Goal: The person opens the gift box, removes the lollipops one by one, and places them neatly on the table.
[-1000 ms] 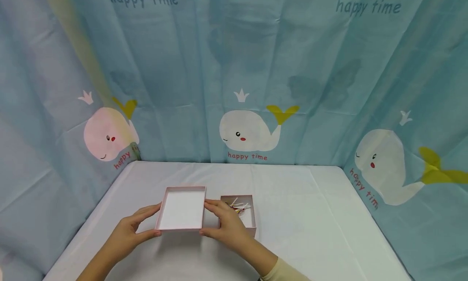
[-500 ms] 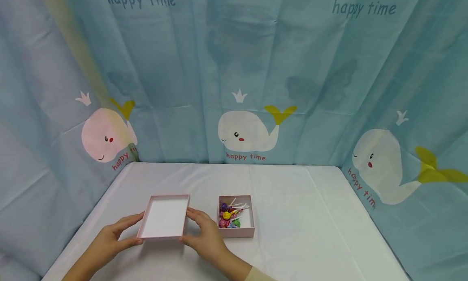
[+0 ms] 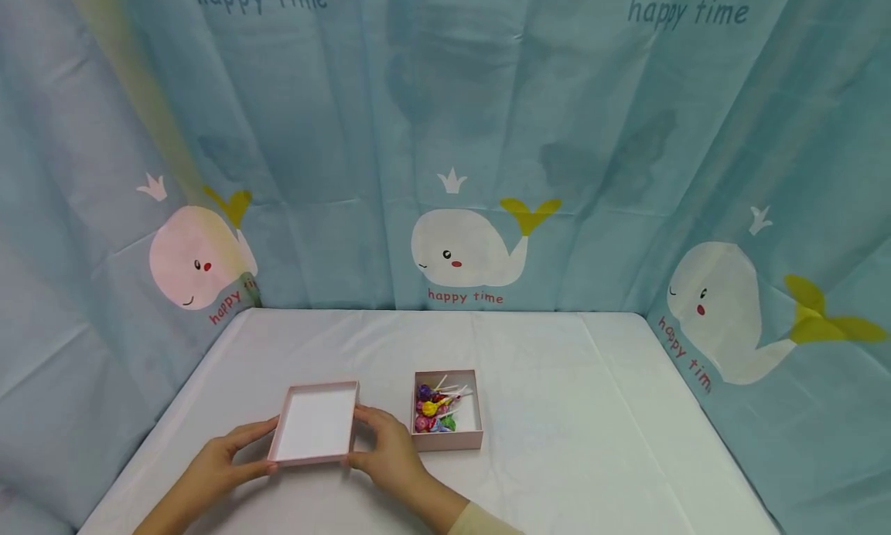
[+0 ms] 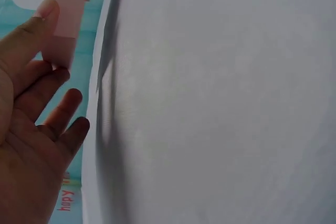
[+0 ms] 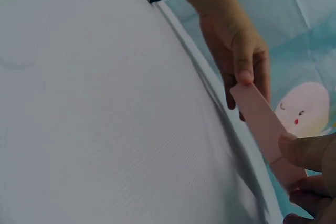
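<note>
Both hands hold a shallow square box lid [image 3: 315, 423], pink at the rim and white inside, its hollow facing up. My left hand [image 3: 221, 459] pinches its left side, thumb at the near corner. On the opposite side, my right hand [image 3: 395, 454] pinches it the same way. The left wrist view has the pink side wall [image 4: 68, 19] between thumb and fingers, seemingly just off the cloth. Right of the lid, apart from it, a pink box [image 3: 448, 441] stands uncovered on the table. Several wrapped lollipops [image 3: 433, 408] lie inside, mostly in its left half, with white sticks pointing up and right.
A white cloth covers the table [image 3: 557, 411]. Blue curtains [image 3: 334, 172] printed with whales enclose its back and both sides. The box stands close to my right hand's knuckles.
The lid has moved left and down toward the table with both hands, away from the box. The lollipops, partly covered by my right hand before, are now in plain sight.
</note>
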`<state>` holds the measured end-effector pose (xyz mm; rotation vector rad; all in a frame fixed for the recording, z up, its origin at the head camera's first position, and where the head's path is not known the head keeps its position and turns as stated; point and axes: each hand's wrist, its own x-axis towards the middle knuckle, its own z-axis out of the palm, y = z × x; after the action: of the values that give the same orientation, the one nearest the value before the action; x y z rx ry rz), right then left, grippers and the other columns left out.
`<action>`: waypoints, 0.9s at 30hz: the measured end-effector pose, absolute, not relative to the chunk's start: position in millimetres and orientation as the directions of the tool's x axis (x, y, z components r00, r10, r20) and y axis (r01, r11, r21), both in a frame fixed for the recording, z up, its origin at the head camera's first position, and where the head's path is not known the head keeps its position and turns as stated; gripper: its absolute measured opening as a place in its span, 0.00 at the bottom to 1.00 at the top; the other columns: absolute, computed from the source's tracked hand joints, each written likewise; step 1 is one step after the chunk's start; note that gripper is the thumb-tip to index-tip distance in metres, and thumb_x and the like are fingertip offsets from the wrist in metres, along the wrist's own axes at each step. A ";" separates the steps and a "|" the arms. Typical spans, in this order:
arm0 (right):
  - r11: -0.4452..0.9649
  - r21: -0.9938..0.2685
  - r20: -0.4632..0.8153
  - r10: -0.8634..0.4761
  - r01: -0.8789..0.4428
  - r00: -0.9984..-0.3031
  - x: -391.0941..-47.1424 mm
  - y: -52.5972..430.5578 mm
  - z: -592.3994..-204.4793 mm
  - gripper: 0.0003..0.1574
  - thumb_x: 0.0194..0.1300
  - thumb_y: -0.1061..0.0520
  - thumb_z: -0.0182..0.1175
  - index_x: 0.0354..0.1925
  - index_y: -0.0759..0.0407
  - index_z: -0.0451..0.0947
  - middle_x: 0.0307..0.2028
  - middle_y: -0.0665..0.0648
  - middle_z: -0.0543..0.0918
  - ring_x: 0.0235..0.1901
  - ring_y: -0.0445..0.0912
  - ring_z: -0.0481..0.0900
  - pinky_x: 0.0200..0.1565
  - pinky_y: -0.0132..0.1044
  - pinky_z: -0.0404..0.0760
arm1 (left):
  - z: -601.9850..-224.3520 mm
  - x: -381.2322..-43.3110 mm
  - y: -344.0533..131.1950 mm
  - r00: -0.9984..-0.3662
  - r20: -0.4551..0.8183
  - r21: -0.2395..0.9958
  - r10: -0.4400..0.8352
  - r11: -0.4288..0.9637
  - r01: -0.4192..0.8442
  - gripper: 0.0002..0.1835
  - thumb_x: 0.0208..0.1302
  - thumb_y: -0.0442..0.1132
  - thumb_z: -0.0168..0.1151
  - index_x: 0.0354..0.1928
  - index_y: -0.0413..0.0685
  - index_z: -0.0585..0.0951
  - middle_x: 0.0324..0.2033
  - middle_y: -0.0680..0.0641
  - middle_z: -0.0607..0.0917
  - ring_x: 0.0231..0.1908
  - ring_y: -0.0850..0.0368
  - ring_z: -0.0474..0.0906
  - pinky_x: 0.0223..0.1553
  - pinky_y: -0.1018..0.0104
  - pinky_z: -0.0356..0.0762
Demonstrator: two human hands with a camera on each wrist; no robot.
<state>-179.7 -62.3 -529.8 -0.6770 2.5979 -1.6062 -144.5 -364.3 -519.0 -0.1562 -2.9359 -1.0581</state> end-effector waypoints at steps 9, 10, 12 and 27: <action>0.503 -0.754 0.240 -0.388 -0.423 -0.890 -186.4 -64.4 -546.8 0.43 0.46 0.54 0.83 0.62 0.53 0.82 0.62 0.49 0.83 0.67 0.54 0.75 0.71 0.47 0.73 | -531.8 -147.4 -365.2 -0.995 0.054 0.599 0.088 0.795 0.103 0.42 0.47 0.60 0.80 0.66 0.57 0.81 0.60 0.45 0.84 0.60 0.62 0.76 0.56 0.62 0.84; 0.511 -0.740 0.252 -0.392 -0.437 -0.885 -186.6 -64.5 -547.4 0.43 0.46 0.53 0.83 0.61 0.54 0.82 0.61 0.49 0.84 0.67 0.54 0.75 0.71 0.47 0.73 | -532.7 -148.0 -365.4 -0.995 0.050 0.594 0.089 0.798 0.101 0.42 0.47 0.61 0.80 0.66 0.58 0.81 0.60 0.46 0.84 0.60 0.59 0.76 0.57 0.58 0.84; 0.525 -0.718 0.265 -0.399 -0.456 -0.878 -186.4 -64.9 -548.2 0.42 0.46 0.53 0.83 0.60 0.54 0.82 0.60 0.49 0.84 0.66 0.54 0.75 0.71 0.46 0.73 | -534.5 -149.1 -365.7 -0.995 0.047 0.585 0.089 0.805 0.100 0.42 0.46 0.62 0.79 0.66 0.58 0.81 0.60 0.46 0.84 0.61 0.54 0.77 0.57 0.54 0.84; 0.666 -0.540 0.241 -0.463 -0.514 -0.853 -187.3 -67.9 -547.0 0.42 0.53 0.44 0.80 0.63 0.55 0.81 0.61 0.48 0.84 0.66 0.50 0.75 0.70 0.42 0.74 | -535.0 -154.4 -364.6 -0.992 0.001 0.574 0.127 0.812 0.105 0.42 0.46 0.58 0.81 0.64 0.48 0.82 0.60 0.42 0.83 0.61 0.42 0.77 0.59 0.50 0.82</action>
<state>-187.3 -67.9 -547.0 -0.8653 2.9425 -0.9951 -154.4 -364.6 -535.0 -0.1937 -3.0256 -0.9548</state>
